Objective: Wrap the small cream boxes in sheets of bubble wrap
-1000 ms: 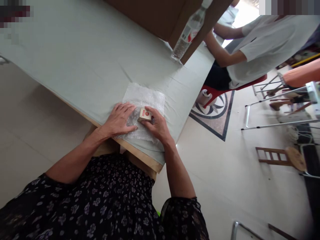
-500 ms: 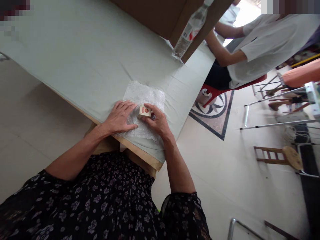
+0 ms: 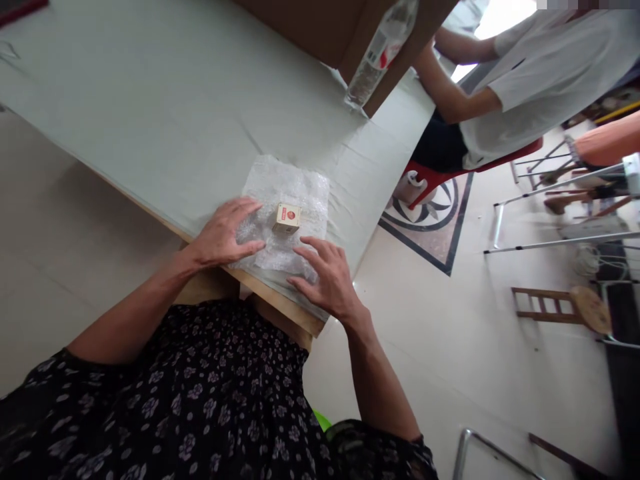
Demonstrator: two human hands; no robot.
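A small cream-coloured box [image 3: 287,218] with red print stands on a sheet of bubble wrap [image 3: 280,179] close to the table's near edge. My left hand [image 3: 226,231] is at the left side of the sheet, thumb and fingers apart, holding nothing. At the sheet's lower right, my right hand [image 3: 327,275] has its fingers spread and slightly curled, with nothing in them. Both hands are apart from the box. Whether the left fingertips touch the wrap, I cannot tell.
A cloth-covered table [image 3: 150,100] lies under the wrap. Towards its far side stand a large brown cardboard box [image 3: 310,30] and a plastic bottle [image 3: 380,57]. A person in a white shirt [image 3: 560,87] sits at the right. A wooden stool [image 3: 590,310] is on the floor.
My right hand has let go of the small box and drawn back down and to the right. My left hand has shifted slightly left, away from the box.
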